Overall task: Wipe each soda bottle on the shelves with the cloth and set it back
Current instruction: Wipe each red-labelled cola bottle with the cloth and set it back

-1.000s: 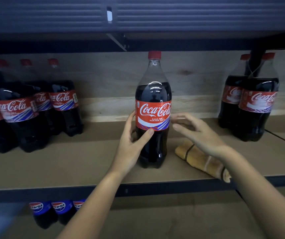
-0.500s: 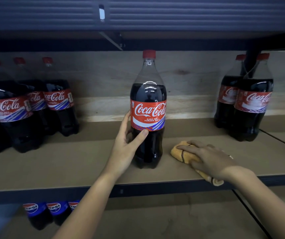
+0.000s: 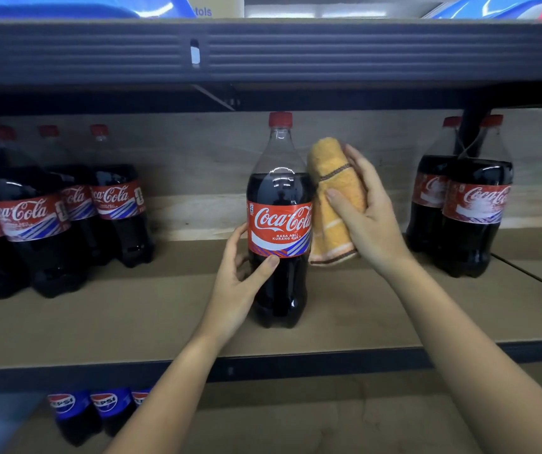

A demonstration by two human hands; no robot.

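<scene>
From the camera on my head I look at the middle shelf (image 3: 132,322), where one Coca-Cola bottle (image 3: 279,224) stands upright near the centre, red cap on, its label facing me. My left hand (image 3: 240,283) wraps the lower part of that bottle from its left side, thumb across the front just under the label and fingers curled round behind, so it is clamped on the bottle. My right hand (image 3: 364,211) grips the rolled orange cloth (image 3: 333,204), thumb on the near face and fingers curled over the far side; the cloth is held upright and lies against the right side of the bottle, from the shoulder down to the bottom edge of the label, clear of the shelf board. To the left, well apart, a group of Coca-Cola bottles (image 3: 33,224) stands toward the back wall, and to the right two more (image 3: 466,211) stand beside a dark upright post (image 3: 469,132). Below the shelf edge, at lower left, I see the blue tops of three Pepsi bottles (image 3: 99,407) on the shelf beneath
</scene>
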